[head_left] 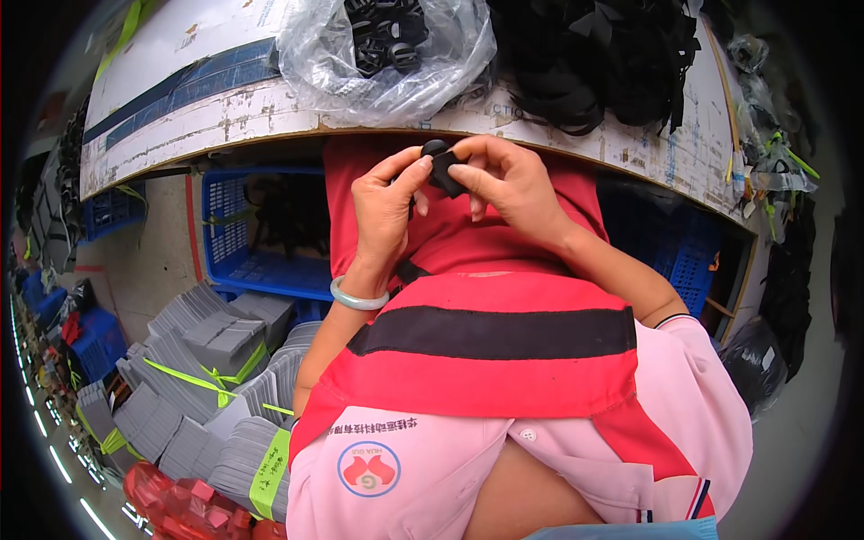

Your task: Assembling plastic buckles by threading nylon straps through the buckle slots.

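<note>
Feed's clear my end. I see a wht table (pixel 216 112) across the far side, top scuffed, stained, dk blue band at L, near edge chipped. On it, far ctr: clear bag (pixel 310 58), mouth open, blk plastic parts (pixel 389 40) inside; just R, heap of blk straps (pixel 594 63).

Blk piece (pixel 446 176) is midair over red apron (pixel 486 382), just near of table edge. I read L hand (pixel 380 205): thumb + index closed, pinching its L side. R hand (pixel 526 187): thumb + index closed on its R side, other fingers loosely curled.

Room: floor (pixel 162 238) pale w/ red line, L. Blue crate (pixel 270 280) under table, L, dk stuff in it. Nearer L, stacks of gry sheets (pixel 166 382) w/ grn ties (pixel 225 394); red bag (pixel 171 499) nearest. Blk bag (pixel 758 364) at R.
</note>
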A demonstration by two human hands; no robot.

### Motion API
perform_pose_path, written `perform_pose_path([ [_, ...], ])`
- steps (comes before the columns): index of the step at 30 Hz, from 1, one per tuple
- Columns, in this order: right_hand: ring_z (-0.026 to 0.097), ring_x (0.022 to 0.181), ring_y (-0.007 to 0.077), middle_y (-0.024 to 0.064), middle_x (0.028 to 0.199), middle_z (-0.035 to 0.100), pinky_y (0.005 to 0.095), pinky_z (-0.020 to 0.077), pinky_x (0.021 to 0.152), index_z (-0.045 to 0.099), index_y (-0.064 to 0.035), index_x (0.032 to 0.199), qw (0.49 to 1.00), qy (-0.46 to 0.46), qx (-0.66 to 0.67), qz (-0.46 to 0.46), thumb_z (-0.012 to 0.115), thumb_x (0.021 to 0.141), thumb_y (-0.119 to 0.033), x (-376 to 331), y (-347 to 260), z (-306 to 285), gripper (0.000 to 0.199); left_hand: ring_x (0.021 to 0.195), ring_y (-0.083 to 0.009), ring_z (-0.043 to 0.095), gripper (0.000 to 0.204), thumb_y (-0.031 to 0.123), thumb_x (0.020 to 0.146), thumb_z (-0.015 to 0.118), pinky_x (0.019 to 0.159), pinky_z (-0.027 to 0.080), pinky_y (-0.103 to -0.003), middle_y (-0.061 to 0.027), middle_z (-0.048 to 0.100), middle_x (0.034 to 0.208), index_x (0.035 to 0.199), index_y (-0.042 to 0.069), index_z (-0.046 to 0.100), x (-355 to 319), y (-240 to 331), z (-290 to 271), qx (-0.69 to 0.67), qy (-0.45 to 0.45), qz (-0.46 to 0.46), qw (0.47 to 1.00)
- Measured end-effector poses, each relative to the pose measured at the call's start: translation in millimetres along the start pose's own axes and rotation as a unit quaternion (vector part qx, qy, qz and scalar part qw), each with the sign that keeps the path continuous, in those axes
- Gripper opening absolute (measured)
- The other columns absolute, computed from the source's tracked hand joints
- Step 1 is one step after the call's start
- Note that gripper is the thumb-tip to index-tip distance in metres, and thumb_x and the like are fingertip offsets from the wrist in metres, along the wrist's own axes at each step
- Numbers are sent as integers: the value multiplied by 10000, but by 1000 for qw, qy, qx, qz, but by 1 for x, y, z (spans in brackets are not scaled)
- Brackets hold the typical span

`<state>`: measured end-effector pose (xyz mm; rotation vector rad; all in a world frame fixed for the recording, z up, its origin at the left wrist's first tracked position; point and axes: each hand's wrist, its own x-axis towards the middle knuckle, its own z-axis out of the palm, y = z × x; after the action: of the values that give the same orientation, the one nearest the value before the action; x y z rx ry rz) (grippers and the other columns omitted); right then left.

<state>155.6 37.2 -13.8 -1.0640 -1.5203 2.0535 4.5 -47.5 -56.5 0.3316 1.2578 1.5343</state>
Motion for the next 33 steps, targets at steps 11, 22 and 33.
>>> perform_pose_path([
  [11, 590, 571, 101, 30, 739, 563, 237, 522, 523, 440, 22, 1204, 997, -32, 23, 71, 647, 871, -21, 6, -2, 1, 394, 532, -58, 531, 176, 49, 884, 671, 449, 406, -187, -51, 678, 842, 1044, -23, 694, -7, -7, 2, 30, 18, 80, 996],
  [22, 630, 671, 110, 43, 822, 562, 256, 568, 620, 510, 19, 1124, 992, 14, 127, 20, 631, 896, -28, 11, 14, 9, 262, 596, -56, 541, 166, 35, 898, 653, 483, 423, -186, -22, 648, 898, 1056, -4, 686, -13, -11, -6, 151, 26, 191, 969],
  [33, 618, 662, 94, 41, 840, 567, 229, 538, 614, 527, 2, 1065, 998, 15, 32, -51, 593, 923, -32, 19, 21, 14, 160, 597, -59, 545, 151, 25, 905, 637, 475, 425, -184, -12, 618, 863, 1047, -8, 680, -15, -19, -3, 42, 44, 133, 989],
])
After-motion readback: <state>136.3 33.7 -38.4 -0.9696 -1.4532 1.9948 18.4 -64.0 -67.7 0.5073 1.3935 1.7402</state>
